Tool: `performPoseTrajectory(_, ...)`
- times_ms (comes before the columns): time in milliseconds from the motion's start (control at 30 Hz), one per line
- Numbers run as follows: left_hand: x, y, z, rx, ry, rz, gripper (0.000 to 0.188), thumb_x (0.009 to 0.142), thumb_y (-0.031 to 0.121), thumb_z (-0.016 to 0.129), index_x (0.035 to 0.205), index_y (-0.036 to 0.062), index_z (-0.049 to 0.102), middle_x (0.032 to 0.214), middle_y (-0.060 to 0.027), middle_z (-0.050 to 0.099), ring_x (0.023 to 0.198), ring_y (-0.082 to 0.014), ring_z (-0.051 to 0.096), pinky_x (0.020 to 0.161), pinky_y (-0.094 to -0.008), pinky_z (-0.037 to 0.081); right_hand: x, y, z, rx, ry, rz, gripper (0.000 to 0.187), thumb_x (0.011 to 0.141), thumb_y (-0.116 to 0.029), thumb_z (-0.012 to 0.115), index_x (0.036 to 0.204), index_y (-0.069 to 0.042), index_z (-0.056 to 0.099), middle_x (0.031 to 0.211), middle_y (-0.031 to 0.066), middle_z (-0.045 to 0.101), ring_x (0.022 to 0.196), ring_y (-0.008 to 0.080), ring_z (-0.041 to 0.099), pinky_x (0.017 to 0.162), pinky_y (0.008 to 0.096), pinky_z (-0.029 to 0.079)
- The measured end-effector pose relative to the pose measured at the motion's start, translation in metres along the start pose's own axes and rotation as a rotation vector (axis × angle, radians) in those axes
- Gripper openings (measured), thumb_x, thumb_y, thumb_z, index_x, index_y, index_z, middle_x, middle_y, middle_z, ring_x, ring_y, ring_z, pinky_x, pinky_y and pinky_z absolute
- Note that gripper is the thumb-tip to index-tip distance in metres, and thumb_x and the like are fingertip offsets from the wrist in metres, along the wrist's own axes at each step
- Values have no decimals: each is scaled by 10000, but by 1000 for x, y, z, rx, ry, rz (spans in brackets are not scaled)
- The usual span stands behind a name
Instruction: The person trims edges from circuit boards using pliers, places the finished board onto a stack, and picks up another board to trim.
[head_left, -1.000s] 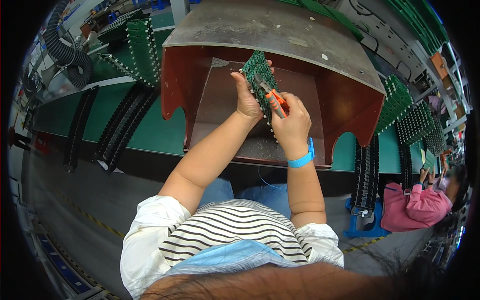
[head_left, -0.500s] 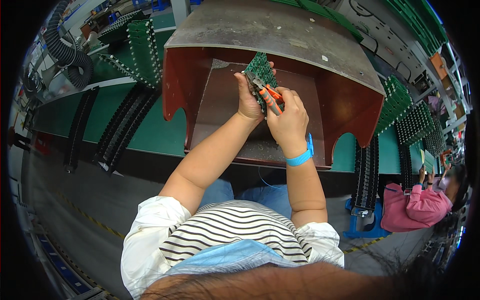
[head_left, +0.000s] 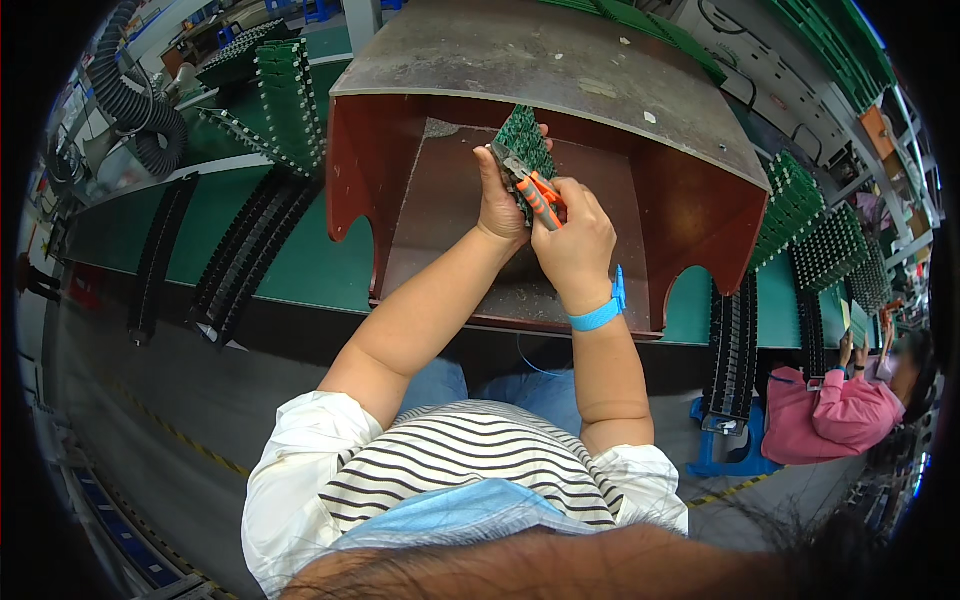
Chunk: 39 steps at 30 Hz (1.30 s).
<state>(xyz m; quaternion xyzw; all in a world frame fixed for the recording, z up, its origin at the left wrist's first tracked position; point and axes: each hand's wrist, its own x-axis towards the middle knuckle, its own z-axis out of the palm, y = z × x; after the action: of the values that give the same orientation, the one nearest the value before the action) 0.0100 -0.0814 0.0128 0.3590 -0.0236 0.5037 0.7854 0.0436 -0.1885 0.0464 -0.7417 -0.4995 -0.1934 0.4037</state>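
A green circuit board (head_left: 524, 136) with many small leads stands tilted in my left hand (head_left: 498, 208), whose fingers wrap behind it while the thumb points up at its left edge. My right hand (head_left: 580, 240) is closed round the orange and grey handles of a pair of cutting pliers (head_left: 540, 197). Their metal jaws lie against the board's lower left edge; whether the jaws are open is too small to tell. Both hands are inside the mouth of a dark red open-fronted box (head_left: 420, 230), above its floor.
The box has a worn grey top (head_left: 480, 60). Black slotted racks (head_left: 255, 245) lie on the green bench (head_left: 190, 240) to the left, with upright green boards (head_left: 287, 100) behind. More boards (head_left: 790, 210) stand at right. A co-worker in pink (head_left: 830, 415) sits far right.
The pliers and my right hand have shifted very slightly at the board. My left hand and the board stay nearly in place.
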Motion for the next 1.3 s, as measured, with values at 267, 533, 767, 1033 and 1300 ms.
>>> performPoseTrajectory(267,1,9,14,352,-136,257,1137,672,894,594,1480,114,418,1509,-135,444,1377,-256,438,1106,-398,395,-11,9,-20,626,17,232,222,809,-81,730,1022,-54,671,855,70,687,630,166,571,580,284,468)
performPoseTrajectory(533,-17,3,22,934,-541,671,1321,462,773,837,1515,140,353,1571,-162,318,1443,-337,314,1197,-493,194,-22,23,-82,1035,32,404,178,870,-77,702,1034,-22,659,834,42,669,641,100,517,594,231,432)
performPoseTrajectory(767,-23,-15,23,990,-415,494,1306,536,876,700,1524,98,350,1599,-234,254,1485,-390,229,1176,-636,87,-43,48,-66,432,309,255,230,809,-82,744,1015,-31,654,900,55,679,650,119,532,610,252,440)
performPoseTrajectory(1033,12,-6,-17,-288,-149,-900,1109,724,921,502,1421,58,479,1372,-261,531,1285,-419,502,1114,-564,326,-56,45,-48,135,212,-462,334,693,-26,736,1012,-66,644,966,83,686,732,229,579,691,318,480)
performPoseTrajectory(1300,22,23,-15,-325,-86,-386,919,806,849,498,1311,87,592,1126,-174,706,967,-314,703,843,-429,568,-73,48,-38,74,58,-81,387,671,-108,757,1035,-123,625,1041,40,660,830,251,611,745,344,467)
